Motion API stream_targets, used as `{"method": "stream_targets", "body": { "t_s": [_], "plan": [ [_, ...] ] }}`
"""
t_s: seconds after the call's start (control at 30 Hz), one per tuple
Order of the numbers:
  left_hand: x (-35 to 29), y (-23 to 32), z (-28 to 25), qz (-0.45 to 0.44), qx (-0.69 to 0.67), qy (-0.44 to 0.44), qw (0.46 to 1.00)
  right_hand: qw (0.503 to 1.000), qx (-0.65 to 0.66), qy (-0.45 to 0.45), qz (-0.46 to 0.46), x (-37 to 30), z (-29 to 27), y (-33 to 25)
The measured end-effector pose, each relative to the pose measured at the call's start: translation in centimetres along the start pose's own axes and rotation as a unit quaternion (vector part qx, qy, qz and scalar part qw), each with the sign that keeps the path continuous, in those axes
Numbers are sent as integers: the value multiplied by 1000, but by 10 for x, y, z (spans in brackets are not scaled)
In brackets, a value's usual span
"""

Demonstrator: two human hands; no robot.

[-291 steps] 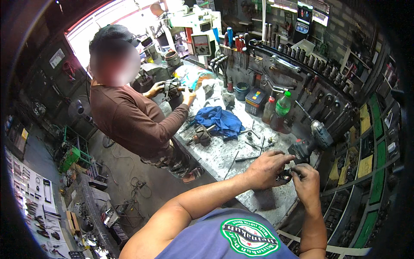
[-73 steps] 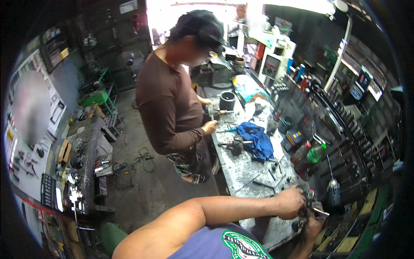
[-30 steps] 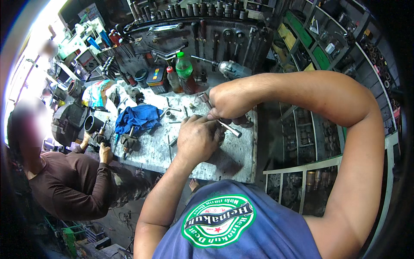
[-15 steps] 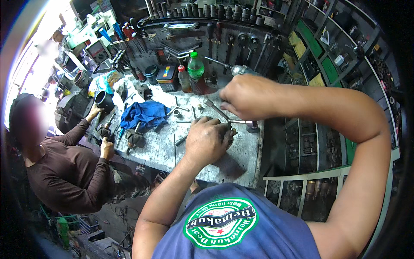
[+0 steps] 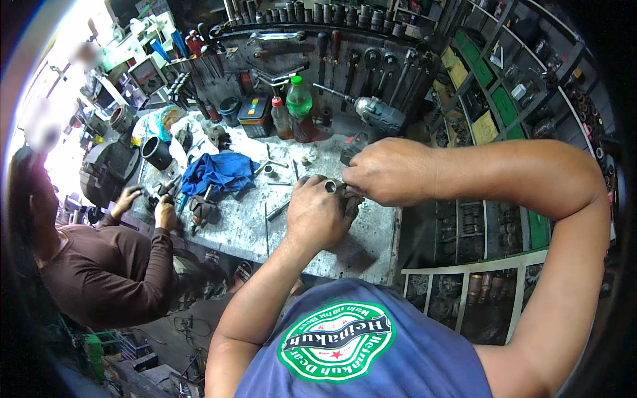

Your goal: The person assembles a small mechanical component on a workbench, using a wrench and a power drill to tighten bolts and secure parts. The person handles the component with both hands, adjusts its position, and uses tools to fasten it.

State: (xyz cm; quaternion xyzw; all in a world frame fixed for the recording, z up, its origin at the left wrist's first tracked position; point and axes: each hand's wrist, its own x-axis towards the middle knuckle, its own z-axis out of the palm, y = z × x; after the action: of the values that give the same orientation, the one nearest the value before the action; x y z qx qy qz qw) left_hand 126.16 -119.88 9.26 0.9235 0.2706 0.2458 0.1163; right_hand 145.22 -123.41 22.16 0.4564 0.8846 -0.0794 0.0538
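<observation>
At the near right part of the workbench, my two hands meet. My left hand is closed round a dark part, mostly hidden by its fingers. Just above its knuckles shows the round, hollow end of a metal socket wrench. My right hand is closed beside it, fingertips pinched together at the left hand's fingers; its grip on the wrench is mostly hidden. Behind my right hand, a dark reddish object is partly covered. Beyond lie a small ring-shaped part and thin metal rods.
A blue cloth and a black cylinder lie left on the bench. Two bottles and a grey power tool stand at the back. At left a co-worker's hands handle metal parts. Shelves stand right.
My right hand has come down toward my left hand. The wrench has turned, its hollow end now showing. At left, the co-worker's far hand has come off the black cylinder.
</observation>
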Motion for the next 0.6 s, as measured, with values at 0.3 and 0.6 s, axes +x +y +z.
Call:
{"method": "stream_targets", "body": {
  "t_s": [0.3,0.6],
  "plan": [
    [2,-9,1,4,-41,-13,999,986,89,-44,135,3,5,0],
    [-7,-16,-10,40,2,-33,999,986,92,45,131,-16,1,13]
  ]
}}
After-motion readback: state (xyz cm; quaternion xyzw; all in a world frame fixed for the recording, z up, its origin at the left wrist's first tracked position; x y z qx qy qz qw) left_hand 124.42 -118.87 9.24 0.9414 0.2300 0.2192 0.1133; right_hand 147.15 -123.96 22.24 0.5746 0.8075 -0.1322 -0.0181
